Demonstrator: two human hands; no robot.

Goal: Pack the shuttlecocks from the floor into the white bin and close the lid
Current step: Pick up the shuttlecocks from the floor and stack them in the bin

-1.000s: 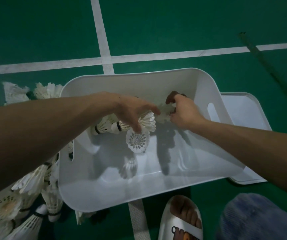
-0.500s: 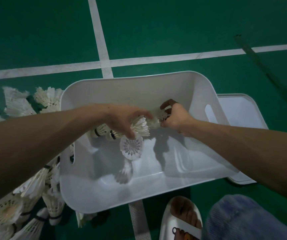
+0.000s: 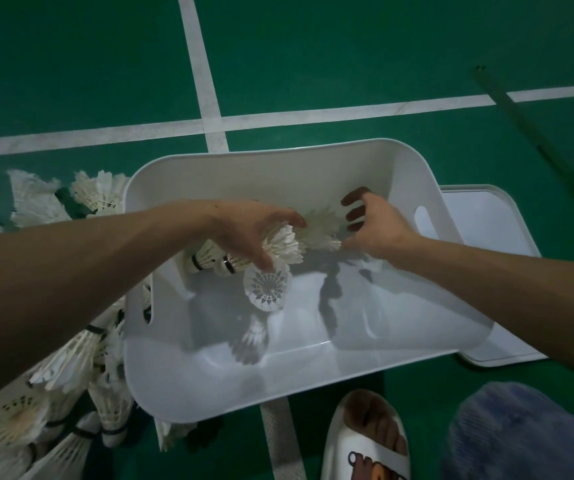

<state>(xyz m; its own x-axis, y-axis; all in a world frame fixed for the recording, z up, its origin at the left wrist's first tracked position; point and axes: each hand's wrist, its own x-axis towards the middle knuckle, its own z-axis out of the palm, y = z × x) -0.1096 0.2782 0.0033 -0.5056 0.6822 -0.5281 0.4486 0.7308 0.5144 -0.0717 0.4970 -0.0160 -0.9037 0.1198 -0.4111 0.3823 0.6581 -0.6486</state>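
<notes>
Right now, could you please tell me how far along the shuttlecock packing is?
Early days. Done: nothing clearly settled in the white bin. In hand: the left hand grips a bunch of shuttlecocks over it, the right hand spread open beside them. Left: the floor pile beside the bin, and the lid, still off.

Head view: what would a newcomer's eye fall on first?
Both hands meet over the white bin: the left hand grips a bunch of shuttlecocks, the right hand spreads its fingers beside them. A heap of shuttlecocks lies on the green floor left of the bin; the lid lies to its right.
</notes>
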